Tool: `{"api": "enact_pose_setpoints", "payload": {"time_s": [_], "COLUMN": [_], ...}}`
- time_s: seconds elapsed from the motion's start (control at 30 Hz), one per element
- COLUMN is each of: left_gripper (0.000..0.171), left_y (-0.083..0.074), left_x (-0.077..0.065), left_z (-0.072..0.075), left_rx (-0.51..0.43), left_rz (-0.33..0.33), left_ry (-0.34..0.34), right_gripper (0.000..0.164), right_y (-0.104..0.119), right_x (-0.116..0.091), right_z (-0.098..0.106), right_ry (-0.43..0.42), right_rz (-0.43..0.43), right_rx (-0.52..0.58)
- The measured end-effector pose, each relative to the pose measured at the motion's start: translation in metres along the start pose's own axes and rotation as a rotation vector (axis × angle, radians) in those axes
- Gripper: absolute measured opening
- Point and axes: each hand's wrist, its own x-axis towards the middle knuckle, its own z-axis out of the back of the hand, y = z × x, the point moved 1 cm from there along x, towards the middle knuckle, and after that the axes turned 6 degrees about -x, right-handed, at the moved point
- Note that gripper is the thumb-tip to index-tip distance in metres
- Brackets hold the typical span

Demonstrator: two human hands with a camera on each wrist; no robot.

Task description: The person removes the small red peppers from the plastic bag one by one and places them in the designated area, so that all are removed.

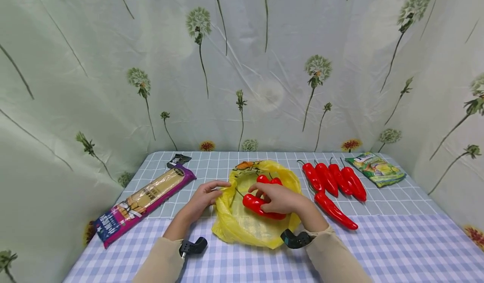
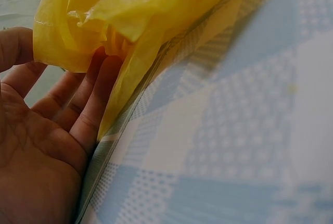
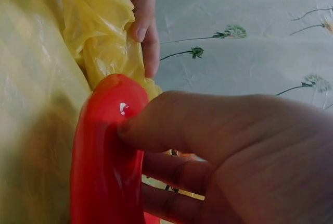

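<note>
In the head view a yellow plastic bag point(image 1: 245, 232) lies spread at the middle of the table, its mouth wide. My left hand point(image 1: 203, 198) holds its left rim; the bag point(image 2: 140, 10) hides some fingertips in the left wrist view. Over the bag, my right hand point(image 1: 281, 197) grips a red chili pepper point(image 1: 254, 202) around its body. The right wrist view shows the thumb pressing on this glossy pepper point(image 3: 106, 151), with fingers on its other side. More red peppers point(image 1: 263, 178) lie inside the bag, partly hidden behind the right hand.
Several red peppers point(image 1: 327, 178) lie to the right of the bag, one point(image 1: 334, 210) nearer the front. A green packet point(image 1: 377, 168) is at the back right. On the left are a long purple packet point(image 1: 145, 203) and a small black packet point(image 1: 179, 160).
</note>
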Motion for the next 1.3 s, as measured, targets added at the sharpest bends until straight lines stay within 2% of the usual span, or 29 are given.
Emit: {"api": "enact_pose_setpoints", "payload": {"time_s": [0.27, 0.63, 0.87, 1.13, 1.3], "left_gripper": [0.037, 0.037, 0.036, 0.032, 0.032], "left_y": [0.001, -0.002, -0.011, -0.023, -0.027], "left_x": [0.001, 0.004, 0.000, -0.001, -0.002], "left_z": [0.000, -0.002, -0.004, -0.005, -0.003], "left_rx": [-0.005, -0.009, 0.050, 0.160, 0.159], "left_rz": [0.009, -0.006, 0.025, 0.051, 0.081], "left_ry": [-0.006, -0.002, -0.037, -0.072, -0.083], "right_gripper": [0.064, 0.062, 0.061, 0.058, 0.058], "right_y": [0.000, -0.015, -0.031, -0.057, -0.074], "right_x": [-0.005, -0.030, -0.051, -0.079, -0.096], "right_z": [0.007, 0.022, 0.037, 0.057, 0.068], "right_ry": [-0.031, -0.194, -0.244, -0.324, -0.346], "right_rz": [0.072, 0.115, -0.005, -0.072, -0.116], "right_rx": [0.050, 0.112, 0.196, 0.150, 0.154]}}
